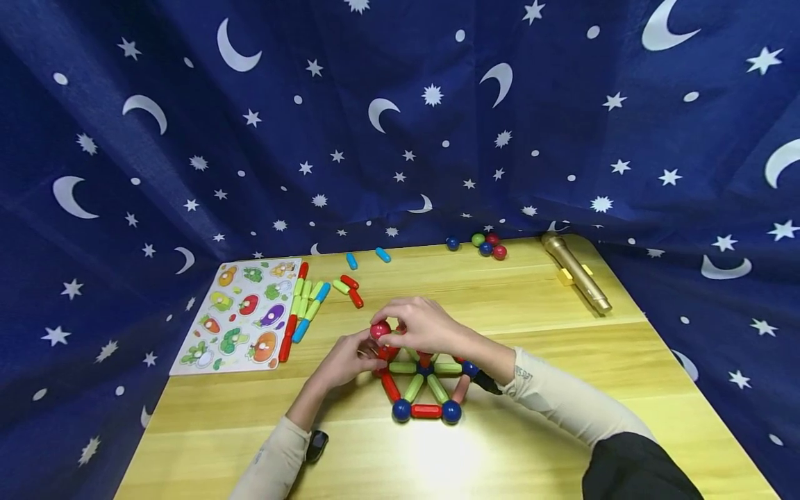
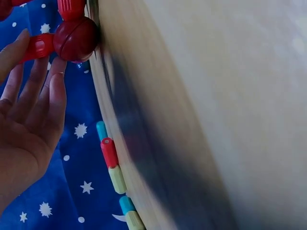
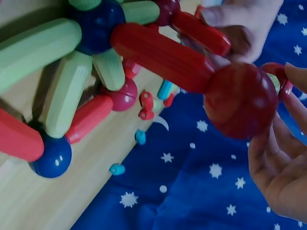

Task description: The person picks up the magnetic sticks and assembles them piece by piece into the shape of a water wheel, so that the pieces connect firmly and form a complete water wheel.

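Observation:
A frame of magnetic rods and balls stands on the table, with blue balls (image 1: 401,410) at its near corners and a blue centre ball (image 3: 100,24) joining green rods (image 3: 67,93). From that centre a red rod (image 3: 160,56) rises to a large red ball (image 3: 240,100). My left hand (image 1: 346,357) pinches another red rod (image 2: 39,46), whose end meets a red ball (image 2: 76,39) at the frame's left corner. With thumb and fingers my right hand (image 1: 425,326) pinches a red ball (image 1: 380,330) just above the left hand. The right fingers partly hide the upright part.
A vegetable picture board (image 1: 240,316) lies at the left, with loose rods (image 1: 304,305) along its edge. Small blue rods (image 1: 382,255) and several balls (image 1: 486,248) sit at the back. A gold microphone (image 1: 578,273) lies back right. Starry cloth (image 1: 400,125) hangs behind.

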Motion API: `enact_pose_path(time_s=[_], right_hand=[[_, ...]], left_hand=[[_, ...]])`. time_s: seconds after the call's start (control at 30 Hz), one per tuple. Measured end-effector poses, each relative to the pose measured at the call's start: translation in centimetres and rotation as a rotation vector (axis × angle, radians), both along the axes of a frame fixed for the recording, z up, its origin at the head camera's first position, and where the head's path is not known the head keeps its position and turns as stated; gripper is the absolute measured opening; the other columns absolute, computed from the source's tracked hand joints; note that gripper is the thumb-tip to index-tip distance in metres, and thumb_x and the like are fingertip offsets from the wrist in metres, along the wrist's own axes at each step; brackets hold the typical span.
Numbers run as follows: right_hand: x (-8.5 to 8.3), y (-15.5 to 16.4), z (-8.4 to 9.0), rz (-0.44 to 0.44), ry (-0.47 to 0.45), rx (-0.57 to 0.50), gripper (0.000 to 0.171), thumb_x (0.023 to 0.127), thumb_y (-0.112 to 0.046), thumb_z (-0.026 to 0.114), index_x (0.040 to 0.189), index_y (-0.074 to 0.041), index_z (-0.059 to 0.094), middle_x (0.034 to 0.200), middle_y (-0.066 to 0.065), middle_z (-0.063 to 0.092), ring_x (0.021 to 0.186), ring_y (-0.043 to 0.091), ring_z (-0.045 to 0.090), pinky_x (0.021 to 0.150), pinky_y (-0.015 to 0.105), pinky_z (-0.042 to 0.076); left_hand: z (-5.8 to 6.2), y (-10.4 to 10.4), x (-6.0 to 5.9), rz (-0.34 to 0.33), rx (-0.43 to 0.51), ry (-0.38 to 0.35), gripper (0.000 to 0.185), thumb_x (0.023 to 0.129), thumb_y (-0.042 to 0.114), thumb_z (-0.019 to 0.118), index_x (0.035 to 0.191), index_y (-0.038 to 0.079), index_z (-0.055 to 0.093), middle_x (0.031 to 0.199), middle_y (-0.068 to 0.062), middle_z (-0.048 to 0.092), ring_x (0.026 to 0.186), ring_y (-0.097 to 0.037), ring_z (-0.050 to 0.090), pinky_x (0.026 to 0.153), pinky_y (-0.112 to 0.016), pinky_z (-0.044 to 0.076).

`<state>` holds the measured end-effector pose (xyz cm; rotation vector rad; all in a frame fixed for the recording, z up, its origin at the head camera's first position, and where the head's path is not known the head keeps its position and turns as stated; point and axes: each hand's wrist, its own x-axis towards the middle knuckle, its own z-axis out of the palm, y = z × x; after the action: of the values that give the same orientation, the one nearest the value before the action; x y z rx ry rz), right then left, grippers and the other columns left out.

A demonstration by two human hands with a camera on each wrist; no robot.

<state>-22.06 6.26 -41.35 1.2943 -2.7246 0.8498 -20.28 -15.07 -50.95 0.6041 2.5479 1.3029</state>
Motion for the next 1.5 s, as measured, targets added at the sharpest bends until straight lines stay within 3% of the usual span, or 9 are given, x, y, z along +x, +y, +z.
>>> enact_pose_path(time_s=[0.3, 0.47, 0.6, 0.7, 0.83, 1.07, 1.2, 1.33, 1.5], right_hand=[[0.5, -1.3, -0.9, 0.003, -0.006, 0.156, 0.024, 0.082, -0.031, 0.076, 0.105, -0.023, 0.074, 0.103, -0.008, 0.072, 0.076, 0.009, 0.063, 0.060, 0.022, 0.046], [0.9, -0.4, -1.1, 0.000, -0.011, 0.131, 0.033, 0.084, -0.034, 0.075, 0.115, -0.022, 0.070, 0.113, -0.004, 0.071, 0.089, 0.013, 0.067, 0.068, 0.026, 0.051], [2.2, 2.2, -0.8, -0.150, -0.020, 0.067, 0.046, 0.081, -0.041, 0.077, 0.121, -0.024, 0.065, 0.119, -0.002, 0.067, 0.100, 0.018, 0.066, 0.076, 0.036, 0.053], [3.4, 4.2, -1.2, -0.292, -0.042, 0.059, 0.050, 0.076, -0.044, 0.081, 0.118, -0.025, 0.064, 0.113, -0.003, 0.066, 0.098, 0.019, 0.065, 0.076, 0.038, 0.051], [4.5, 5.4, -2.3, -0.368, -0.053, 0.045, 0.041, 0.075, -0.042, 0.082, 0.108, -0.024, 0.066, 0.099, -0.008, 0.065, 0.081, 0.014, 0.063, 0.065, 0.027, 0.045], [5.1, 5.2, -3.8, -0.353, 0.016, -0.109, 0.026, 0.075, -0.032, 0.083, 0.095, -0.022, 0.070, 0.090, -0.010, 0.065, 0.067, 0.011, 0.057, 0.055, 0.016, 0.038], [5.4, 5.1, -4.4, -0.313, 0.064, -0.154, 0.027, 0.074, -0.030, 0.084, 0.095, -0.021, 0.071, 0.088, -0.009, 0.065, 0.065, 0.004, 0.054, 0.055, 0.015, 0.039], [5.7, 5.0, -5.0, -0.289, 0.106, -0.187, 0.026, 0.073, -0.029, 0.085, 0.094, -0.021, 0.072, 0.085, -0.009, 0.064, 0.065, -0.001, 0.050, 0.053, 0.014, 0.039], [5.8, 5.0, -5.2, -0.308, 0.111, -0.209, 0.027, 0.072, -0.028, 0.086, 0.095, -0.022, 0.072, 0.085, -0.009, 0.064, 0.064, -0.002, 0.049, 0.052, 0.014, 0.039]], left_hand=[[0.0, -0.2, 0.1, 0.004, 0.064, -0.033, 0.029, 0.080, 0.016, 0.080, 0.104, 0.010, 0.064, 0.098, -0.005, 0.073, 0.085, -0.012, 0.069, 0.075, -0.022, 0.055], [0.0, -0.3, 0.1, -0.004, 0.086, -0.052, 0.025, 0.081, 0.015, 0.079, 0.096, 0.011, 0.060, 0.098, -0.006, 0.073, 0.086, -0.012, 0.070, 0.076, -0.021, 0.055], [0.1, -0.2, 0.1, -0.012, 0.077, -0.062, 0.026, 0.079, 0.016, 0.080, 0.092, 0.011, 0.058, 0.096, -0.005, 0.074, 0.084, -0.010, 0.069, 0.076, -0.021, 0.055], [0.2, -0.2, 0.1, -0.019, 0.059, -0.060, 0.027, 0.078, 0.017, 0.082, 0.089, 0.011, 0.058, 0.095, -0.004, 0.074, 0.083, -0.009, 0.069, 0.075, -0.021, 0.055], [0.3, -0.4, 0.0, -0.020, 0.066, -0.078, 0.028, 0.077, 0.015, 0.082, 0.089, 0.010, 0.058, 0.096, -0.006, 0.074, 0.084, -0.011, 0.070, 0.076, -0.022, 0.056], [0.3, -1.1, 0.2, -0.036, 0.104, -0.170, 0.028, 0.078, 0.009, 0.081, 0.089, 0.006, 0.056, 0.099, -0.012, 0.073, 0.086, -0.016, 0.073, 0.075, -0.024, 0.058], [0.8, -2.0, 0.3, -0.115, 0.106, -0.236, 0.025, 0.080, 0.003, 0.077, 0.094, 0.002, 0.057, 0.103, -0.015, 0.072, 0.090, -0.019, 0.073, 0.078, -0.027, 0.058], [1.6, -2.9, -1.6, -0.124, 0.028, -0.213, 0.018, 0.086, -0.004, 0.068, 0.102, 0.000, 0.061, 0.103, -0.017, 0.070, 0.085, -0.024, 0.071, 0.073, -0.033, 0.058], [1.0, -1.7, -6.8, 0.195, -0.201, 0.028, 0.023, 0.097, 0.016, 0.059, 0.116, 0.005, 0.062, 0.093, -0.014, 0.068, 0.074, -0.027, 0.065, 0.062, -0.034, 0.051]])
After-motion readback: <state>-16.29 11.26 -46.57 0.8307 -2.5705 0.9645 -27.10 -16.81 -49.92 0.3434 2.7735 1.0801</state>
